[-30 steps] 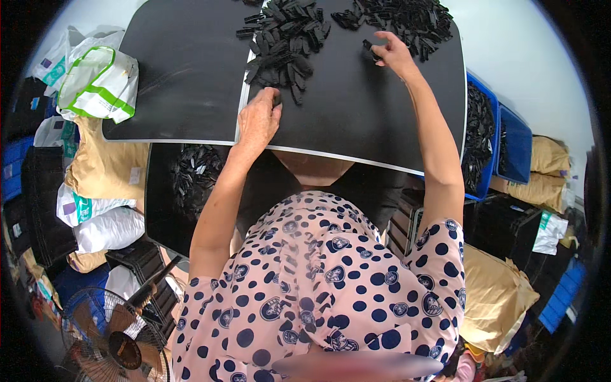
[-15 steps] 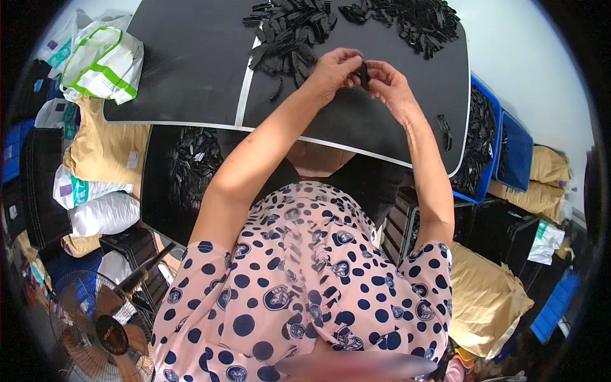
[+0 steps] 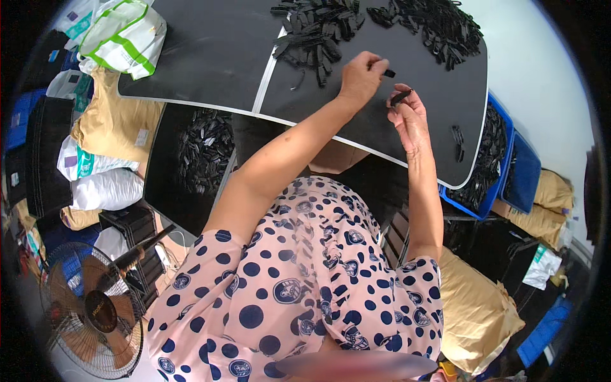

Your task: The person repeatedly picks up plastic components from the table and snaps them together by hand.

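Observation:
Above the dark table [image 3: 210, 63], my left hand [image 3: 363, 81] is closed in a pinch on a small black piece [image 3: 389, 74], whose end sticks out past the fingertips. Just right of it and nearer to me, my right hand [image 3: 409, 121] grips a short black strip [image 3: 400, 97] between thumb and fingers. The two hands are apart. Beyond my left hand lies a loose heap of black strips [image 3: 321, 35]. A second heap of black pieces [image 3: 439, 28] covers the far right of the table. Their exact kind is too small to tell.
A couple of black pieces [image 3: 457, 143] lie near the table's right edge. Beside it stands a blue crate [image 3: 507, 124] of black parts. More black parts [image 3: 205, 149] rest below at left. A white-green bag [image 3: 121, 38] sits at the left corner; a fan [image 3: 95, 309] stands lower left.
My hands were together around one black piece; they have now separated, each holding a black piece. My right hand has come nearer to me. The whole view has shifted slightly.

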Demonstrator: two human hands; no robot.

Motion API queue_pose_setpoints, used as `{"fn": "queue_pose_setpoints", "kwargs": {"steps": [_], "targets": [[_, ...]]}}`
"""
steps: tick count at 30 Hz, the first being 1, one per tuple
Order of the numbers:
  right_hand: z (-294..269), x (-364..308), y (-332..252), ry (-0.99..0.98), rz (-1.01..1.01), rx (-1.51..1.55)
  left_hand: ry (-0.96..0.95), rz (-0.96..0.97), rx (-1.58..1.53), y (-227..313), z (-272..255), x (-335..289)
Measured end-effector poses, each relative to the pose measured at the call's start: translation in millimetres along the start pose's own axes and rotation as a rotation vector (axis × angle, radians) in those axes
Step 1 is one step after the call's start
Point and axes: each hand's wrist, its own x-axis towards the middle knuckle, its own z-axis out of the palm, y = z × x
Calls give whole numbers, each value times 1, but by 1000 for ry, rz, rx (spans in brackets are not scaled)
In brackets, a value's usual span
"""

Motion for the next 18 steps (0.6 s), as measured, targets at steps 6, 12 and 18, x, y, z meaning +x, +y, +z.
{"fn": "queue_pose_setpoints", "kwargs": {"steps": [6,12,18], "targets": [[10,-13,-12,112,106,213,229,650,607,2,-72,-14],[-13,-8,1,0,118,81,35,530,1217,-13,-174,4],[18,-9,4,56,104,-87,-126,673,1231,-8,-172,1]]}}
